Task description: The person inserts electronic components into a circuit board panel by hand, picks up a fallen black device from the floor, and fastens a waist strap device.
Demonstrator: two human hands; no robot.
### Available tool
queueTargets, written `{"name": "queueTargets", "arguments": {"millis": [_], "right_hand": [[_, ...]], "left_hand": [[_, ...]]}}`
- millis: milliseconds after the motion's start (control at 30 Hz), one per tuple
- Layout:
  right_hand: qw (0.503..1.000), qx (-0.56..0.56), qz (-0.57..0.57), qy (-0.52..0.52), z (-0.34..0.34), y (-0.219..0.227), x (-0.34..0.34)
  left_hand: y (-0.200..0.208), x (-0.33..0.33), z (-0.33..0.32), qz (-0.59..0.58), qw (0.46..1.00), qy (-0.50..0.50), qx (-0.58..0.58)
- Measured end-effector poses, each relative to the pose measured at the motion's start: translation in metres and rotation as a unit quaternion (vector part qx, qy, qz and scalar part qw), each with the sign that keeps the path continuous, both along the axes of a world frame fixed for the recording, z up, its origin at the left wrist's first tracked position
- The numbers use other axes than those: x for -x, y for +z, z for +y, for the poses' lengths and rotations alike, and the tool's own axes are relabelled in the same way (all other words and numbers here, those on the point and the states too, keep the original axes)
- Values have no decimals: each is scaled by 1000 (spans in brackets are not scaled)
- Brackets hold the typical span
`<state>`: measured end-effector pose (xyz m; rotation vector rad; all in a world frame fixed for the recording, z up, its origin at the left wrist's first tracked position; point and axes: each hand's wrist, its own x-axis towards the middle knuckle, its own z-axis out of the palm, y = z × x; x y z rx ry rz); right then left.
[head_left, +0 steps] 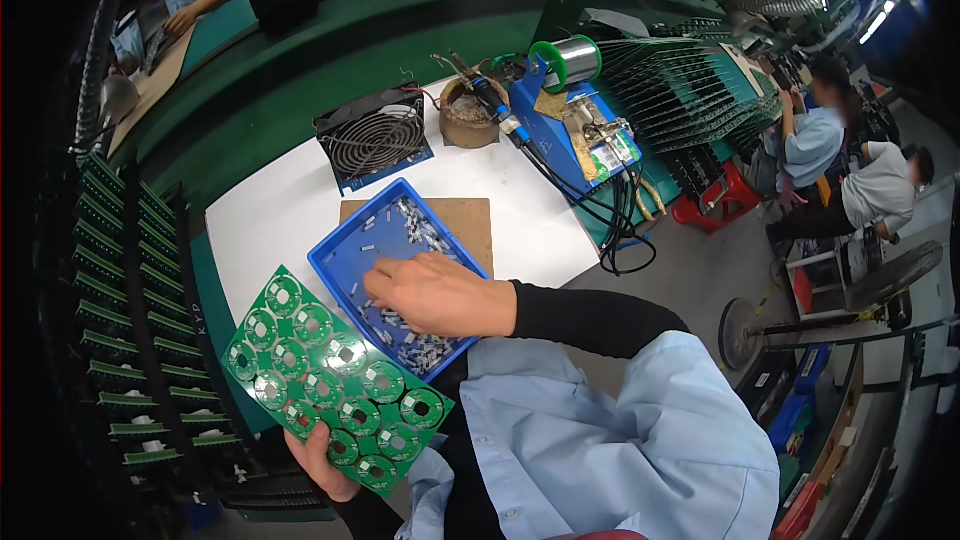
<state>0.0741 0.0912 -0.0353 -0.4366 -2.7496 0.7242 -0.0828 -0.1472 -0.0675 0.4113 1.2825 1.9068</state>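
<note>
My left hand [325, 462] grips the lower left edge of a green circuit board panel [335, 375], which carries several round board sections. The panel is tilted and overlaps the near left side of a blue plastic tray [325, 258]. Inside the tray lie many small white and silver components [425, 352], heaped mostly along its right side and near end. Over the tray, my right hand [425, 292] reaches in with bent fingers drawn together. Its fingertips point down toward the tray floor, and whatever they may pinch is hidden.
Behind the tray stand a black fan [375, 140], a brown round pot [468, 120] and a blue soldering stand [575, 130] with a solder wire spool [575, 62]. Black cables [610, 210] hang at right. A rack of boards [150, 340] stands at left. Other people [810, 135] work nearby.
</note>
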Motion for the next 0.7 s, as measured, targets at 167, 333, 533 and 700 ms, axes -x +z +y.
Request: {"name": "queueTargets", "arguments": {"millis": [167,333,533,700], "right_hand": [[998,47,-7,-40,-6,-2,-2],[997,57,9,-56,-5,-3,-3],[991,85,60,-83,-3,-9,-1],[990,79,104,-55,2,-18,-6]], "left_hand": [[12,6,8,-13,999,-38,12],[19,14,21,14,998,-61,15],[27,8,24,17,997,-72,-6],[21,-21,12,24,999,-21,-33]]}}
